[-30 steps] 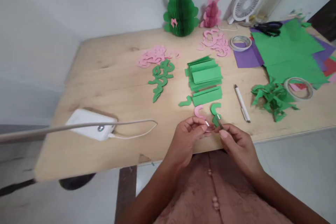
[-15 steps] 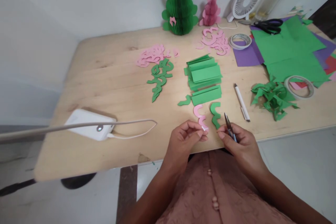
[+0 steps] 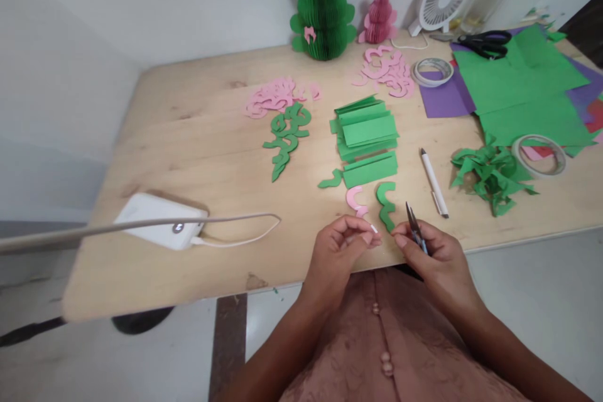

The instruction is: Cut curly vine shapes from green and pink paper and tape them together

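Observation:
My left hand (image 3: 336, 251), fingers closed in a pinch, holds a small white strip (image 3: 374, 228) at its fingertips. Just beyond those fingers lies a pink wavy paper cutout (image 3: 354, 198), its lower end hidden by them. My right hand (image 3: 436, 251) is wrapped round small scissors (image 3: 415, 226) whose blades point away from me. Its thumb and fingertip come close to the lower end of a green wavy paper cutout (image 3: 386, 206); whether they touch it I cannot tell. Folded green paper strips (image 3: 370, 132) lie farther back.
Pink cutouts (image 3: 276, 97) and green cutouts (image 3: 287, 138) are heaped to the left, near a white power bank (image 3: 160, 220) with a cable. Rightward are a pen (image 3: 434, 182), green scraps (image 3: 492, 176), a tape roll (image 3: 539, 156) and black scissors (image 3: 485, 44). Paper rabbits (image 3: 323, 16) stand behind.
My left hand has shifted slightly right with the white strip, over the lower end of the pink cutout. My right hand and the small scissors have moved a little to the right.

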`<state>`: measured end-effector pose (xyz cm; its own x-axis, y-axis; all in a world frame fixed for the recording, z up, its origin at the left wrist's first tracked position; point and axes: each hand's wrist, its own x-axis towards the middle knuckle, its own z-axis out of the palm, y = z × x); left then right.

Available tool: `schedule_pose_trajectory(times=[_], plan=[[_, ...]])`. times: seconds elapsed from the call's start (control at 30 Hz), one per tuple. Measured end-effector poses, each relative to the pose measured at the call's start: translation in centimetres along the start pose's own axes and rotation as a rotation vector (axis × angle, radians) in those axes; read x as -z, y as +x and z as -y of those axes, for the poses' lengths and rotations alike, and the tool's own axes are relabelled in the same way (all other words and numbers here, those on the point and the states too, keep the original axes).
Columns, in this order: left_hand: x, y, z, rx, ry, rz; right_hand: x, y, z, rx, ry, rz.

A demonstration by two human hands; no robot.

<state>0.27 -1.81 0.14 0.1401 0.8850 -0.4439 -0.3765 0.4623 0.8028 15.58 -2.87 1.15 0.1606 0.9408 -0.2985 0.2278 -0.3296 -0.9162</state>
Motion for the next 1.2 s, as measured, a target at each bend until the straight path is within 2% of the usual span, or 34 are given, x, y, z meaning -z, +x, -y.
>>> schedule_pose_trajectory(times=[0.37,0.8,0.9,1.0,1.2], plan=[[-0.4,0.1,0.1,0.022,0.029,0.0,-0.6,-0.1,-0.2,0.002,0.013,0.048],[-0.5,-0.1,0.3,-0.056,0.1,0.014,-0.9,0.2,0.6,-0.121,0.102,0.129],[-0.3,-0.2,0.4,-0.064,0.114,0.035,-0.9,0.1,0.6,-0.112,0.091,0.139],[-0.2,-0.4,0.6,-0.099,0.204,0.033,-0.8,0.1,0.4,-0.088,0.062,0.149],[0.0,-1.0,0.9,-0.302,0.512,0.0,-0.5,0.1,0.0,-0.092,0.016,0.202]])
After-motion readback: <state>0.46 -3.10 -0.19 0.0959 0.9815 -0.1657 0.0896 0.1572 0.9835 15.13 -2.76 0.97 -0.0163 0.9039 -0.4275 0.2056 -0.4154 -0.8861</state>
